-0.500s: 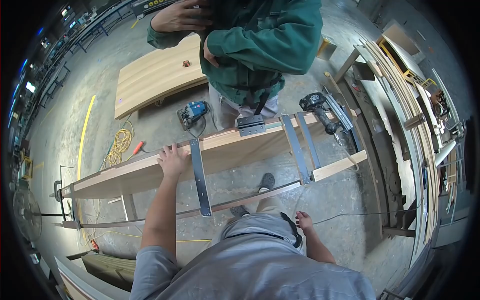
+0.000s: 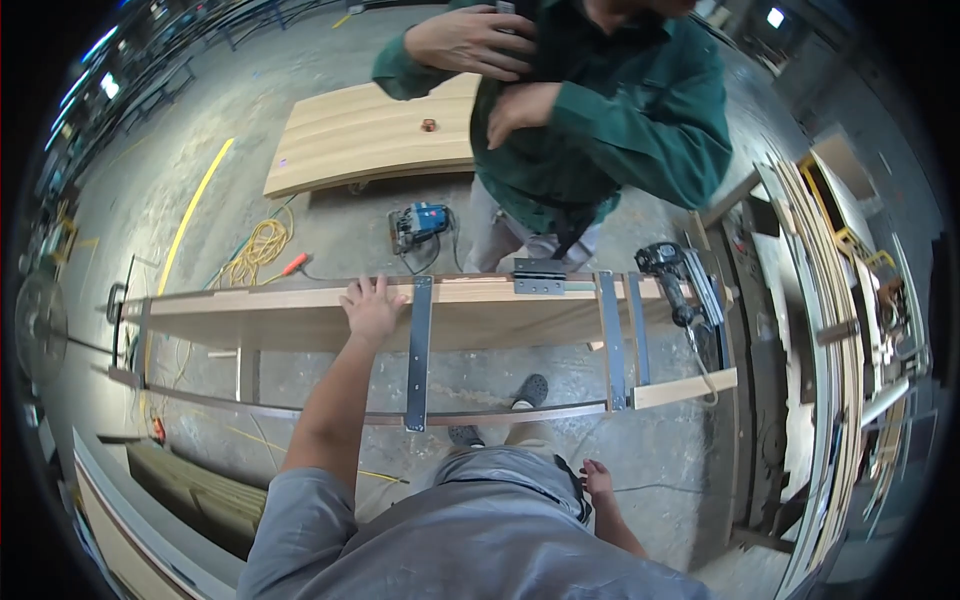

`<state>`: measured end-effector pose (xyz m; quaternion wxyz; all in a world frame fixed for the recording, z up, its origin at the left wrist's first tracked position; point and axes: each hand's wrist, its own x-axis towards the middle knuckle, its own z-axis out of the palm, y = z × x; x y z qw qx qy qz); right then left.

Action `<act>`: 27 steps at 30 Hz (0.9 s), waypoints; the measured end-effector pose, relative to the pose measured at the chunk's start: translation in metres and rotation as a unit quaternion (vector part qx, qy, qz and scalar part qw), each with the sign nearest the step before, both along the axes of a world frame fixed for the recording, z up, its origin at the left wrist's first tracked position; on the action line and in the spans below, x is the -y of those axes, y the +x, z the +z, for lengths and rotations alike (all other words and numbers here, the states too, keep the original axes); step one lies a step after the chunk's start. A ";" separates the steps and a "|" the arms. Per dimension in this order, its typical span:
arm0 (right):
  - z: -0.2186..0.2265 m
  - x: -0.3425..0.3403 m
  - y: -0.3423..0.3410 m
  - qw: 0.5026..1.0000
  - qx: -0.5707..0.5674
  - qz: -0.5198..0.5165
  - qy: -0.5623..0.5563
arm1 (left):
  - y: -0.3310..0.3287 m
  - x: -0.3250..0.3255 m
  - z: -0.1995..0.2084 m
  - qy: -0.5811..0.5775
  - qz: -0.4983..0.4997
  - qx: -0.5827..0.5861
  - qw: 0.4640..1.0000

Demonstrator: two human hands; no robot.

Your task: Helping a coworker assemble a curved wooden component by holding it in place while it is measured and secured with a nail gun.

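Observation:
My left hand lies with spread fingers on the top edge of a long wooden panel that stands on edge. Just right of it, a dark metal strip with holes spans from the panel to a thin rail nearer me. My right hand hangs beside my thigh, fingers loosely bent and apart, with nothing seen in it. A dark metal hinge sits on the panel's edge. Farther right are two more dark strips and a black nail gun resting on the frame.
Across the panel stands a person in a green jacket, arms bent at the chest. Behind lies a large wooden board with a small orange tool on it. A blue power tool and yellow cable lie on the floor. Stacked boards line the right.
The view has turned, so the panel lies more level and the co-worker appears farther right. My left hand stays on the panel's edge; my right hand remains by my thigh.

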<state>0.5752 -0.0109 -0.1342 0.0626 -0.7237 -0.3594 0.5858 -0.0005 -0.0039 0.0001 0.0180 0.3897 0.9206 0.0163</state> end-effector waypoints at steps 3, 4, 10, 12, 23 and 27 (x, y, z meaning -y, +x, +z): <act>0.001 0.001 0.007 1.000 0.001 -0.004 -0.005 | 0.000 -0.001 -0.002 0.003 0.005 0.000 1.000; 0.003 -0.001 0.009 1.000 0.009 -0.002 -0.006 | 0.001 -0.001 0.000 -0.009 0.005 0.002 1.000; 0.009 -0.009 0.010 1.000 0.017 0.006 -0.003 | 0.001 -0.002 0.002 -0.021 0.018 0.010 1.000; 0.009 -0.010 0.008 1.000 0.014 0.002 0.000 | 0.002 -0.002 0.003 -0.021 0.018 0.015 0.999; 0.011 -0.006 0.006 1.000 0.014 0.002 0.000 | 0.003 -0.003 0.001 -0.018 0.014 0.024 0.999; 0.006 0.000 0.010 1.000 0.012 0.000 0.002 | 0.003 -0.004 0.003 -0.022 0.015 0.030 0.999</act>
